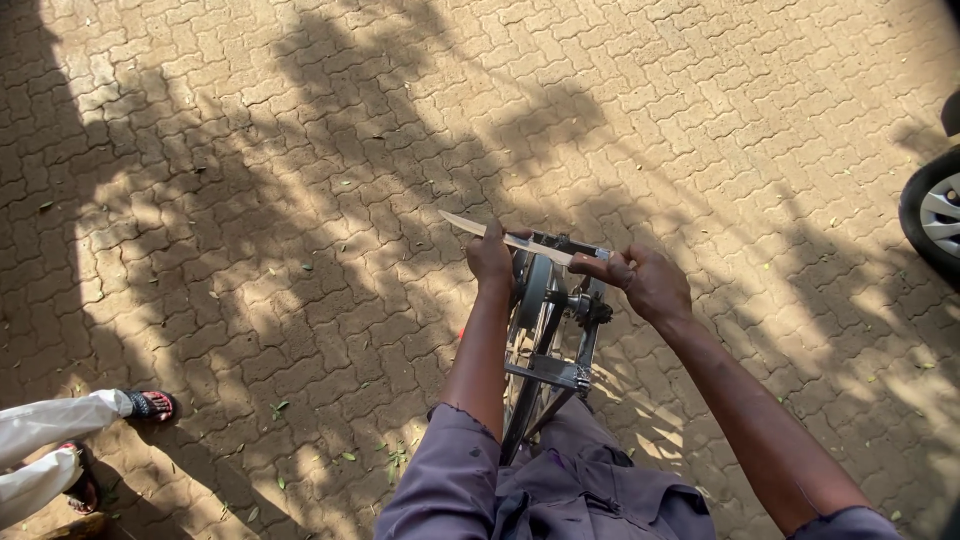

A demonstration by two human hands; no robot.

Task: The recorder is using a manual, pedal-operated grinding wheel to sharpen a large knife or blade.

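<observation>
A long knife (462, 224) lies across the top of a grinding wheel (534, 290), which is mounted in a grey metal frame (545, 372) in front of me. My left hand (490, 256) presses on the blade near its middle, with the pointed tip sticking out to the left. Gripping the handle end at the right of the wheel is my right hand (648, 282). Both forearms reach out from purple sleeves.
Brick paving in patchy tree shadow surrounds the frame. Another person's legs in white trousers (45, 440) and sandals (150, 405) stand at the lower left. A car wheel (935, 215) shows at the right edge.
</observation>
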